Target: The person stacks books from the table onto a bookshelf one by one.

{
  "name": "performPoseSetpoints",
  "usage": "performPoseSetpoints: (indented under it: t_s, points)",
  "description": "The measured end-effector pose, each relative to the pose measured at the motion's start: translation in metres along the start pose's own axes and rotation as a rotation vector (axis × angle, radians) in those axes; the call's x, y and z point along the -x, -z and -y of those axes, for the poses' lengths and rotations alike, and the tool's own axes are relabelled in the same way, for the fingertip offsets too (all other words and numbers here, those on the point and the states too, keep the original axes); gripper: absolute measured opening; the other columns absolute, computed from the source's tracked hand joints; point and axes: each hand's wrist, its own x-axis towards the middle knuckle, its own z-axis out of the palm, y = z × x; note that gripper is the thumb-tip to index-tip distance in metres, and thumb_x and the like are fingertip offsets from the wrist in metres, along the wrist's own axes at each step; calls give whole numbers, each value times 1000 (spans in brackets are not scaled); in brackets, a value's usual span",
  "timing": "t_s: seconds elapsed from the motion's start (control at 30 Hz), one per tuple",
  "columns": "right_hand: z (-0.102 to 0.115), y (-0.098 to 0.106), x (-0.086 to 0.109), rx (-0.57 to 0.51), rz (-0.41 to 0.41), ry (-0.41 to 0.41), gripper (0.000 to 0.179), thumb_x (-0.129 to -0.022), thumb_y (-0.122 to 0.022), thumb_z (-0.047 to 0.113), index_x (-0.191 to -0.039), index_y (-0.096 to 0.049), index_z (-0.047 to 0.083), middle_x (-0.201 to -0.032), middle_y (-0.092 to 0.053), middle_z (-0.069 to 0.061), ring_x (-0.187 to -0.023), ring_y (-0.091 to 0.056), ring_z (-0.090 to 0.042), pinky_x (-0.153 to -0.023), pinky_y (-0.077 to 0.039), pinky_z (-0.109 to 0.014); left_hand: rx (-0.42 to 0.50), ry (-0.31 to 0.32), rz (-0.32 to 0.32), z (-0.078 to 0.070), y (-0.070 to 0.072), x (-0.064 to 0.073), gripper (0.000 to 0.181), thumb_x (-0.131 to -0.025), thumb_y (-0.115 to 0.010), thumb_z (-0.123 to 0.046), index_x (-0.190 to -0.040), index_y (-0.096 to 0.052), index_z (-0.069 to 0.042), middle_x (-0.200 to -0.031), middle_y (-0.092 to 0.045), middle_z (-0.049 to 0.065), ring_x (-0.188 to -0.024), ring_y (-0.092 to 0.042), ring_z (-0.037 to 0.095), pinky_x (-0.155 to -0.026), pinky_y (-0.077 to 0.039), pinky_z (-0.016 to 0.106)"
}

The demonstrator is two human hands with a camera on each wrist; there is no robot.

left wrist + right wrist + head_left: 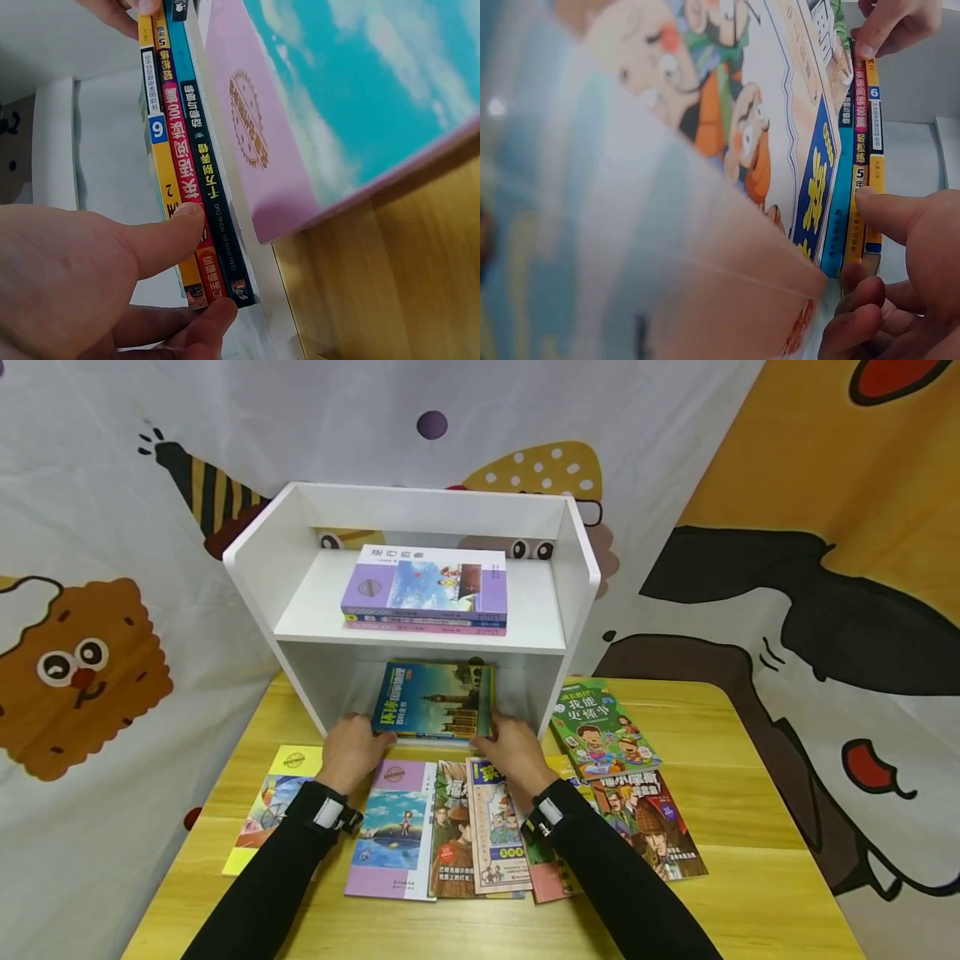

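Book stack (435, 700) lies in the lower compartment of the white bookshelf (577, 568); left hand (350, 753) and right hand (516, 752) curl fingers round its ends; even thumb pressure should keep it square.

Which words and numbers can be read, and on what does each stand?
"环球国家地理 百科全书": teal book cover
"我能 更懂事": green book cover
"福尔摩斯": brown book cover, partly covered
"英语阅读100篇 轻松练 5": magenta-yellow spine
"6 环球国家地理百科全书": yellow spine
"千万别弄错": dark spine
"动物与植物": dark spine
Remaining print: too small, blurred or covered for sure reading.
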Motion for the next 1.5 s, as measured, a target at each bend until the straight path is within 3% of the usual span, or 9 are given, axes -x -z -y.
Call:
performPoseSetpoints:
  t_s: [0.13,0.27,0.33,0.57,0.73,0.97,1.13,1.33,1.5]
  points:
    - [0,-1,-2,22,-12,-11,79,-90,-64,51,-148,-38,5,-88,-62,-8,-52,-53,-19,-54,-41,-36,-1,33,6,-3,2,-1,45,-84,-74,-41,-85,-62,2,-75,-53,12,-58,-51,26,-45,-38,36]
    - [-1,-2,-4,43,-29,-12,77,-89,-65,51,-147,-41,6,-124,-60,-15,-82,-64,-23,-72,-49,-39,-4,36,-8,-2,3,-2,44,-84,-74,-42,-81,-59,-1,-74,-53,11,-58,-52,27,-46,-39,37]
    - [-1,-2,-5,45,-39,-6,77,-89,-66,50,-147,-42,6,-130,-57,-16,-94,-63,-25,-79,-50,-40,-3,27,-17,-2,2,-3,44,-84,-74,-42,-80,-58,-2,-72,-53,12,-58,-52,27,-45,-39,37]
    - [0,-2,-6,43,-49,-5,76,-88,-67,49,-146,-43,6,-127,-59,-17,-97,-63,-29,-82,-51,-44,-7,6,-33,0,1,-6,46,-84,-74,-41,-85,-62,3,-76,-55,13,-62,-54,29,-47,-40,39]
    - [1,-2,-7,57,-50,-7,75,-89,-66,49,-146,-42,6,-121,-62,-16,-88,-64,-26,-75,-50,-40,-3,10,-23,0,1,-7,46,-84,-74,-41,-86,-63,4,-75,-54,13,-60,-54,28,-47,-39,37]
    - [-1,-3,-5,64,-37,22,74,-92,-63,47,-146,-41,2,-76,-58,-5,-52,-52,-17,-51,-40,-33,-13,8,-23,0,4,-6,46,-85,-73,-40,-88,-64,5,-77,-56,15,-62,-55,29,-49,-42,39]
    - [2,1,4,51,-49,78,57,-96,-62,36,-139,-51,1,-56,-48,0,-42,-44,-14,-41,-32,-30,-39,-14,-41,-3,7,-3,43,-86,-72,-39,-89,-65,4,-76,-56,14,-60,-56,28,-47,-41,37]
    - [7,15,24,-35,-63,122,42,-98,-58,29,-134,-58,7,-62,-54,5,-44,-47,-12,-40,-36,-29,-19,-127,-117,-10,20,11,45,-91,-67,-39,-106,-69,3,-88,-63,18,-61,-56,27,-48,-39,35]
    - [7,27,43,-128,-81,95,39,-98,-58,31,-132,-61,11,-79,-61,9,-49,-51,-11,-42,-40,-31,38,-164,-115,-23,35,31,52,-93,-63,-43,-116,-67,3,-101,-65,20,-68,-58,28,-52,-44,38]
